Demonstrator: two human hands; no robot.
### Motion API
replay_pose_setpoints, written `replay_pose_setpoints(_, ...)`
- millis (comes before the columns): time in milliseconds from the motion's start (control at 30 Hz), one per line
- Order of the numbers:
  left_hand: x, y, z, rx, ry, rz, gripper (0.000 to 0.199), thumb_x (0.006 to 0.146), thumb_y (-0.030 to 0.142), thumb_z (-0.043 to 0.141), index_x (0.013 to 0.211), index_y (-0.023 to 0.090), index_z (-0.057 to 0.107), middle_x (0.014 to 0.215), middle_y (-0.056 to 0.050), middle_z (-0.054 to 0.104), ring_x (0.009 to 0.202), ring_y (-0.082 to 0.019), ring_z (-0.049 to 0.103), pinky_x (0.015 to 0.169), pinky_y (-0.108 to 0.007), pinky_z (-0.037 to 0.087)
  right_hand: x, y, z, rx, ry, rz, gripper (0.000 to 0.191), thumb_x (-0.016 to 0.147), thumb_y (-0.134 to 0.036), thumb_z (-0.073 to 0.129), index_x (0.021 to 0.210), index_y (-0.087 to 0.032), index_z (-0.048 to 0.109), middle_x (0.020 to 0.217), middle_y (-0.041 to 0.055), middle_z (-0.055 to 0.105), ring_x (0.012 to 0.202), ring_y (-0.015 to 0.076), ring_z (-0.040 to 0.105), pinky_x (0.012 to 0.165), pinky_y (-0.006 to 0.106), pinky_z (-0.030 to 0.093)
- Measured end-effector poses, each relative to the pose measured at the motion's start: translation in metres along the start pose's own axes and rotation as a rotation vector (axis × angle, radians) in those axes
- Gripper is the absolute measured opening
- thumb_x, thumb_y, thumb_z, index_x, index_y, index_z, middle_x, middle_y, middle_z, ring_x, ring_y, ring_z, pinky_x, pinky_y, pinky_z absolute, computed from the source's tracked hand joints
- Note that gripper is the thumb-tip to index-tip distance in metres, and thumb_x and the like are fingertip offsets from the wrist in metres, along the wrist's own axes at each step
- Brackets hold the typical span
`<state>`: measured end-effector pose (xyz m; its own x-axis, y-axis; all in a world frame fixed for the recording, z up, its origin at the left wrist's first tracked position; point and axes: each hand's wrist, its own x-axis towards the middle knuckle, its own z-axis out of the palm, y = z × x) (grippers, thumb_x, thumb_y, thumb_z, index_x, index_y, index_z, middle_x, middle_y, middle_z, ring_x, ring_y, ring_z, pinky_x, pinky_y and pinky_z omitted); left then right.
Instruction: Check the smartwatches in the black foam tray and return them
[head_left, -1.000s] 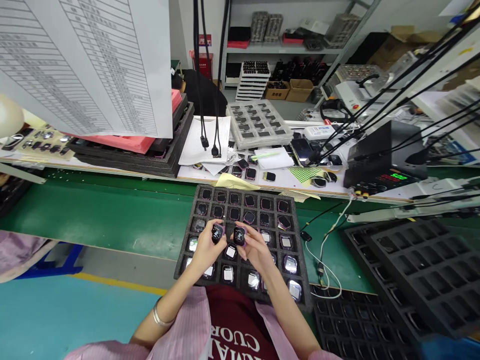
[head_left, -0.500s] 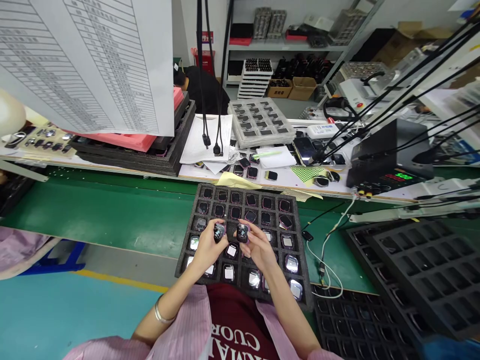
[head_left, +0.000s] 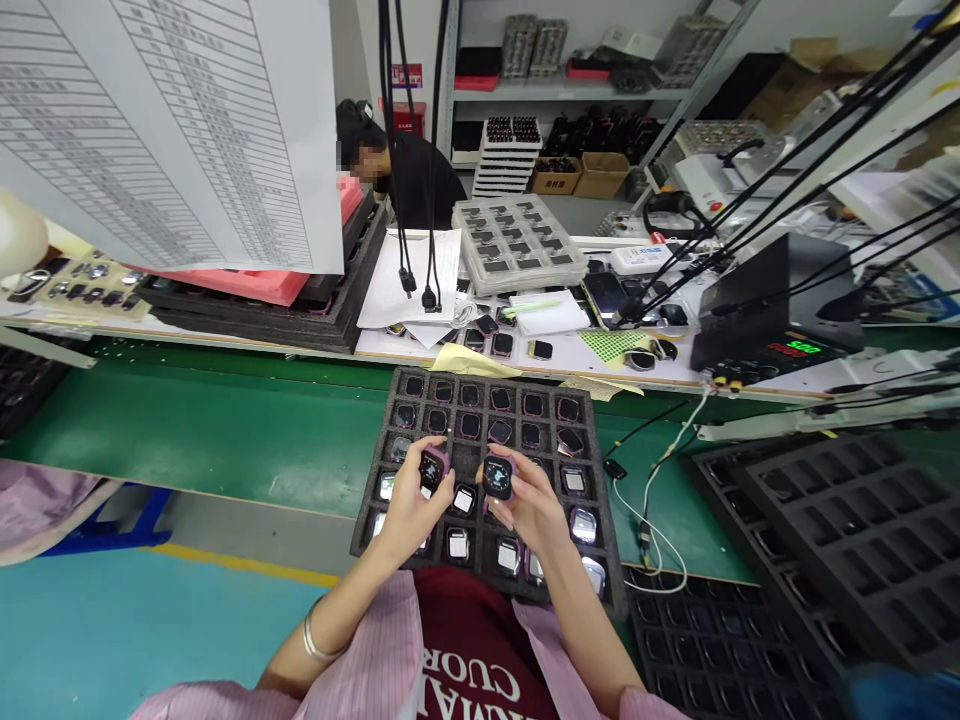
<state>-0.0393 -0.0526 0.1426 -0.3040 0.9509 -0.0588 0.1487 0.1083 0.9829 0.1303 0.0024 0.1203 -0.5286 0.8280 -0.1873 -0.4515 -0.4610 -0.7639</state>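
Open room over the smooth green workbench (head_left: 210, 430) at middle left, narrow gap between two purple-cased square watches (head_left: 498, 478) at centre, dangling black cables (head_left: 407, 281) barring upper centre, white printed sheet (head_left: 225, 130) screening upper left, boxy black digital-display unit (head_left: 772, 300) blocking middle right

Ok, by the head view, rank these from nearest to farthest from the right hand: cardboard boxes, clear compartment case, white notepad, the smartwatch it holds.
From the right hand:
1. Smartwatch: in its grasp.
2. White notepad: ahead, slightly right.
3. Clear compartment case: behind the notepad, a little farther left.
4. Cardboard boxes: far background, beyond the case.
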Motion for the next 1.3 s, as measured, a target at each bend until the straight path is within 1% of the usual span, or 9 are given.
replay_pose_setpoints(100, 0.0, 0.001, -0.001, 0.029, -0.003, -0.004, 0.032, 0.078, 0.016, 0.057, 0.11, 0.021, 0.053, 0.102, -0.004, 0.063, 0.095, -0.018, 0.06, 0.088, -0.029, 0.045, 0.0, 0.0, 0.001, -0.025, -0.02, 0.006, 0.041, 0.077, -0.034, 0.069, 0.115, -0.02, 0.065, 0.084, 0.0089, 0.07, 0.039, 0.0083, 0.043, 0.036, 0.023, 0.031)
replay_pose_setpoints(200, 0.003, -0.004, 0.0, 0.011, -0.041, -0.05, 0.034, 0.077, 0.018, 0.06, 0.11, 0.021, 0.052, 0.101, -0.004, 0.062, 0.093, -0.018, 0.06, 0.085, -0.03, 0.046, 0.003, 0.002, 0.0, -0.034, -0.04, 0.041, 0.044, 0.08, -0.033, 0.068, 0.122, -0.02, 0.062, 0.087, 0.0092, 0.07, 0.043, 0.01, 0.049, 0.038, 0.024, 0.037)
replay_pose_setpoints(367, 0.007, -0.015, -0.001, -0.304, -0.165, -0.242, 0.044, 0.071, 0.024, 0.066, 0.111, 0.019, 0.049, 0.101, -0.006, 0.058, 0.082, -0.017, 0.059, 0.062, -0.027, 0.052, 0.004, 0.002, -0.001, -0.109, -0.088, 0.104, 0.036, 0.085, -0.031, 0.063, 0.119, -0.02, 0.062, 0.094, 0.0092, 0.069, 0.053, 0.0128, 0.06, 0.042, 0.023, 0.046)
replay_pose_setpoints(467, 0.007, -0.02, -0.003, -0.494, -0.203, -0.33, 0.037, 0.074, 0.023, 0.062, 0.108, 0.018, 0.051, 0.099, -0.007, 0.063, 0.084, -0.019, 0.062, 0.065, -0.029, 0.054, 0.002, 0.002, -0.001, -0.179, -0.073, 0.081, 0.035, 0.085, -0.028, 0.063, 0.119, -0.021, 0.061, 0.093, 0.0072, 0.069, 0.054, 0.0135, 0.062, 0.041, 0.022, 0.046)
replay_pose_setpoints(567, 0.007, -0.02, -0.006, -0.568, -0.2, -0.368, 0.039, 0.075, 0.02, 0.059, 0.113, 0.019, 0.05, 0.096, -0.006, 0.065, 0.085, -0.019, 0.066, 0.07, -0.031, 0.056, 0.0, 0.002, -0.001, -0.239, -0.044, 0.024, 0.045, 0.083, -0.024, 0.064, 0.127, -0.022, 0.056, 0.097, 0.0086, 0.07, 0.056, 0.0155, 0.064, 0.042, 0.024, 0.049)
replay_pose_setpoints(667, 0.005, -0.019, -0.008, -0.564, -0.219, -0.364, 0.042, 0.076, 0.019, 0.057, 0.117, 0.02, 0.051, 0.095, -0.006, 0.066, 0.083, -0.02, 0.067, 0.069, -0.032, 0.056, -0.003, 0.001, -0.001, -0.262, -0.029, -0.018, 0.047, 0.083, -0.023, 0.064, 0.129, -0.021, 0.054, 0.1, 0.0105, 0.071, 0.059, 0.0178, 0.066, 0.044, 0.026, 0.051)
replay_pose_setpoints(833, 0.004, -0.016, -0.006, -0.533, -0.243, -0.332, 0.037, 0.076, 0.018, 0.054, 0.114, 0.02, 0.055, 0.096, -0.005, 0.064, 0.084, -0.02, 0.067, 0.068, -0.031, 0.058, -0.006, -0.002, 0.001, -0.256, -0.019, -0.033, 0.047, 0.084, -0.022, 0.063, 0.13, -0.021, 0.055, 0.103, 0.0118, 0.072, 0.06, 0.0193, 0.068, 0.044, 0.028, 0.052)
replay_pose_setpoints(1167, 0.003, -0.012, -0.007, -0.487, -0.27, -0.315, 0.038, 0.078, 0.017, 0.05, 0.115, 0.021, 0.052, 0.094, -0.004, 0.063, 0.085, -0.02, 0.066, 0.069, -0.03, 0.056, -0.008, 0.0, 0.005, -0.243, 0.02, -0.089, 0.041, 0.085, -0.025, 0.064, 0.125, -0.02, 0.058, 0.1, 0.0108, 0.073, 0.055, 0.017, 0.067, 0.041, 0.025, 0.05)
replay_pose_setpoints(1300, 0.003, -0.01, -0.006, -0.45, -0.286, -0.276, 0.038, 0.077, 0.02, 0.057, 0.115, 0.02, 0.049, 0.093, -0.005, 0.062, 0.082, -0.019, 0.065, 0.065, -0.029, 0.054, -0.007, -0.002, 0.007, -0.258, 0.061, -0.103, 0.04, 0.085, -0.026, 0.065, 0.124, -0.022, 0.059, 0.101, 0.0111, 0.072, 0.055, 0.0155, 0.066, 0.041, 0.023, 0.049)
